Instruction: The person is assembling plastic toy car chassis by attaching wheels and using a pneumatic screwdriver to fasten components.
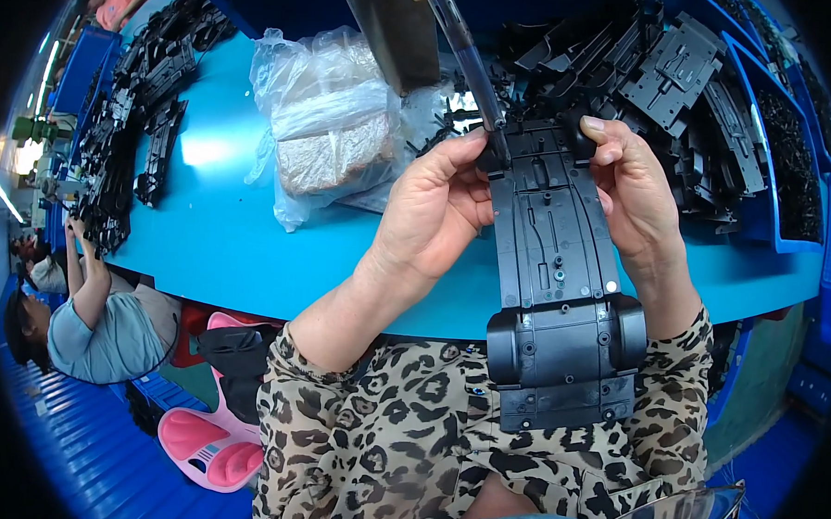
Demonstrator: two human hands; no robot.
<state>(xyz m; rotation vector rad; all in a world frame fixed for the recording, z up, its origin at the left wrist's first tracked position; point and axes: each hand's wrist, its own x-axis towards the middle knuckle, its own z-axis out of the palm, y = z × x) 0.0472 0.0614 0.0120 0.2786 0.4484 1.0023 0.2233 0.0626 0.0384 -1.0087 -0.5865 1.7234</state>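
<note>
A long black moulded plastic chassis (551, 238) is held out in front of me, its near end over my lap. My left hand (432, 200) is closed on its far left edge, thumb on top. On the far right corner, my right hand (637, 186) is closed in the same way. A screwdriver-like tool (470, 67) slants down from above, and its tip meets the chassis's far left corner beside my left thumb. Whether a screw sits under the tip is hidden. Several small black parts (459, 122) lie behind my left hand.
A clear plastic bag (334, 117) with a wrapped block stands left on the blue table (221, 242). Similar black parts (674, 76) pile up far right, beside a blue bin (787, 240). More parts (144, 99) line the left. A co-worker (107, 320) sits left, near a pink chair (208, 445).
</note>
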